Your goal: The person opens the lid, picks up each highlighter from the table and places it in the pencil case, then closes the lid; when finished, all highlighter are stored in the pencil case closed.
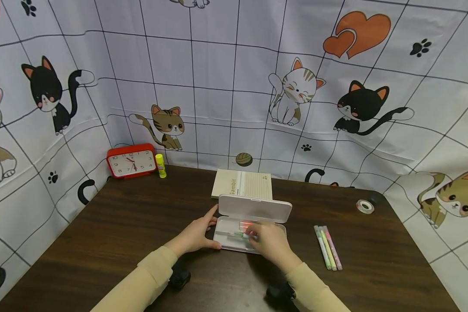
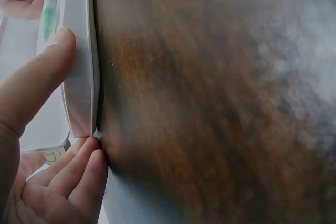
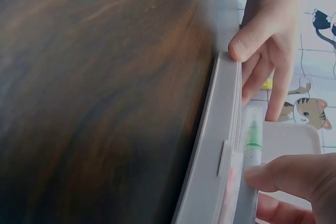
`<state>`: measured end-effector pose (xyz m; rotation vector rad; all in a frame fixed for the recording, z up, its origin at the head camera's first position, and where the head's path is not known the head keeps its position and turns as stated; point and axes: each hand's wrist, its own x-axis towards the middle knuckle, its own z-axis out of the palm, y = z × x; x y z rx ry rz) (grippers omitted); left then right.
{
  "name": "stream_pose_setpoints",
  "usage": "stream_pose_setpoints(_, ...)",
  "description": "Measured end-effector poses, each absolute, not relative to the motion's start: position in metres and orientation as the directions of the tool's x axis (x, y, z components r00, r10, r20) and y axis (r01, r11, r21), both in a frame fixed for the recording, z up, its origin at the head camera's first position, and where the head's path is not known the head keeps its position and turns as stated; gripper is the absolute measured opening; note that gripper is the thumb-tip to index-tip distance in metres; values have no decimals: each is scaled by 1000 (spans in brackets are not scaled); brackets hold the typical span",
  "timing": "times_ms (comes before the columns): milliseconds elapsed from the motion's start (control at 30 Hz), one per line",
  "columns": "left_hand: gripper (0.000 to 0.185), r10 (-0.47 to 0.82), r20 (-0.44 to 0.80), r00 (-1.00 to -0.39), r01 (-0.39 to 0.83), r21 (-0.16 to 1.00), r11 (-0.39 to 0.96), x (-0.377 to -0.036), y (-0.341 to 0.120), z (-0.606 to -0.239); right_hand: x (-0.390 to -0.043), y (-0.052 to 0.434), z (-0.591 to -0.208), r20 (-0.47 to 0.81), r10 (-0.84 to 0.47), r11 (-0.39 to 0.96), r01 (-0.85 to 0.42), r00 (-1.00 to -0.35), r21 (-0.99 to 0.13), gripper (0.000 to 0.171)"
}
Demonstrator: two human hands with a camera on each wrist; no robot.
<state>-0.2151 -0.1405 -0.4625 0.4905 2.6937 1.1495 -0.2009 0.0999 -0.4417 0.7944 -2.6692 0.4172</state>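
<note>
An open white pencil case [image 1: 226, 226] lies on the table with its lid [image 1: 255, 209] tilted up at the back. My left hand [image 1: 195, 235] grips the case's left end, thumb at the front corner and fingers behind it. Inside the case, my right hand [image 1: 274, 243] pinches a capped marker [image 3: 253, 153] with a green band and tip, thumb on one side and fingers on the other. The marker lies lengthwise along the case, its green end toward my left hand. A pinkish-red item [image 1: 245, 225] shows behind the marker, partly hidden by my right hand.
Three markers [image 1: 328, 248] lie side by side to the right of the case. A notebook [image 1: 253, 184] lies behind the lid. At the back left stand a red clock [image 1: 131, 161] and a yellow glue stick [image 1: 160, 166]. A tape roll [image 1: 365, 206] lies at the back right.
</note>
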Motion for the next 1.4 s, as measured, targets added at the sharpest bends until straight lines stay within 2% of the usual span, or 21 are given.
stream_pose_setpoints(333, 115, 372, -25, -928, 238, 727, 644, -216, -141, -462, -203, 91, -440, 373, -476, 792, -573, -797, -213, 11)
stream_pose_setpoints(933, 114, 373, -15, -928, 244, 730, 638, -215, -140, -464, -197, 124, -437, 316, -370, 846, -458, -874, -274, 1)
stream_pose_setpoints(1233, 113, 377, -7, -926, 249, 740, 625, -213, -140, -460, -190, 142, -443, 252, -354, 857, -420, -901, -298, 8)
stream_pose_setpoints(1400, 114, 376, -12, -927, 244, 740, 626, -213, -141, -460, -189, 142, -445, 258, -353, 856, -422, -899, -300, 7)
